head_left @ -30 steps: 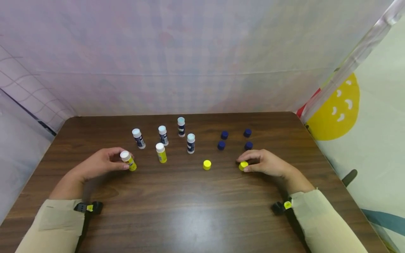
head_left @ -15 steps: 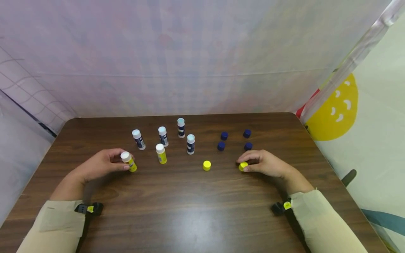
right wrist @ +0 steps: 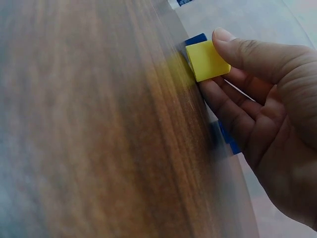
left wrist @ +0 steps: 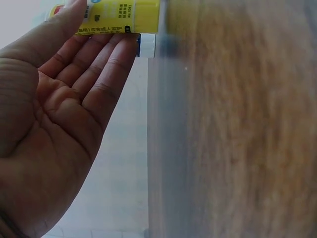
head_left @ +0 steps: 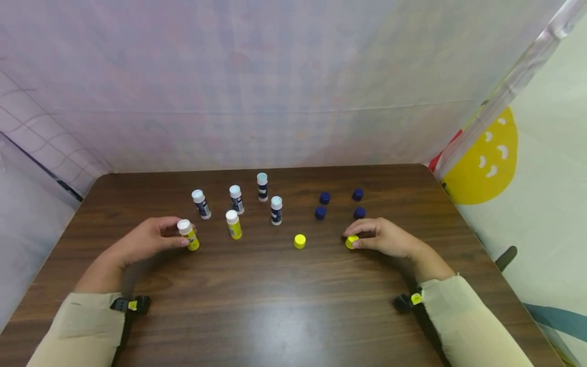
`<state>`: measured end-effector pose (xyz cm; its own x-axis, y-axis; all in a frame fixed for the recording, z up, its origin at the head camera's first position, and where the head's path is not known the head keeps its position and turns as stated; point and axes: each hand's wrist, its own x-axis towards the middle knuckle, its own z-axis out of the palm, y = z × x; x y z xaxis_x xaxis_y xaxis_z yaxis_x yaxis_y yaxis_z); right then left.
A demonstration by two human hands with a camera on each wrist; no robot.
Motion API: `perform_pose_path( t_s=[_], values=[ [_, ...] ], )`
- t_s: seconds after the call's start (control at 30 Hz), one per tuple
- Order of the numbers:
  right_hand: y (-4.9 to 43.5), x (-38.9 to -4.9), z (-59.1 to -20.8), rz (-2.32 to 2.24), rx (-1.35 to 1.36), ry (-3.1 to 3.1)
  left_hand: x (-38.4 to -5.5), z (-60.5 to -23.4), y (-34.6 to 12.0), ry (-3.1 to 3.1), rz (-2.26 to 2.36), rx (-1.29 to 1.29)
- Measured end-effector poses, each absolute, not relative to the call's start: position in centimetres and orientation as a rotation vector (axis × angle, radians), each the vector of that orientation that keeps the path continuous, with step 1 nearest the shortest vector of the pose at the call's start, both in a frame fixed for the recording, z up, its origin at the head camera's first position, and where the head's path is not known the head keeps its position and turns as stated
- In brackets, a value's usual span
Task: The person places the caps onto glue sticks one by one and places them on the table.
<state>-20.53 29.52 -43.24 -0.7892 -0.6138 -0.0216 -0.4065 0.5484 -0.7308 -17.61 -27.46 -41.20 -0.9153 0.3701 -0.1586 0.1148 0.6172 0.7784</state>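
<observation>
On the left of the table, my left hand point(head_left: 153, 238) holds a yellow glue stick point(head_left: 189, 236) between thumb and fingers. It stands nearly upright, white end up and leaning a little. The left wrist view shows printed text on its yellow label point(left wrist: 114, 15). My right hand point(head_left: 387, 237) pinches a small yellow cap point(head_left: 351, 241) at the table's surface; the right wrist view has the thumb on one side of this cap point(right wrist: 208, 60) and fingers on the other. A second yellow glue stick point(head_left: 234, 225) stands uncapped, and another yellow cap point(head_left: 299, 241) lies between the hands.
Several dark blue glue sticks with pale tops stand behind, the nearest blue glue stick point(head_left: 276, 211) right of the yellow one. Several dark blue caps, such as this blue cap point(head_left: 320, 212), sit beyond my right hand. A cloth curtain point(head_left: 275, 117) hangs at the table's far edge.
The glue stick in my left hand has shifted slightly right and stands a touch straighter. My right hand keeps its pinch on the yellow cap, almost still. The camera view has tilted slightly.
</observation>
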Motion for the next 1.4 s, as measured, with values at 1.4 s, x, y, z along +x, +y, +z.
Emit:
perform_pose_path(
  t_s=[1.4],
  values=[
    [29.0,-20.3,-42.2,-1.402,-0.819,2.329,-16.6,-39.9,-24.5,2.699,1.073,0.442]
  ],
)
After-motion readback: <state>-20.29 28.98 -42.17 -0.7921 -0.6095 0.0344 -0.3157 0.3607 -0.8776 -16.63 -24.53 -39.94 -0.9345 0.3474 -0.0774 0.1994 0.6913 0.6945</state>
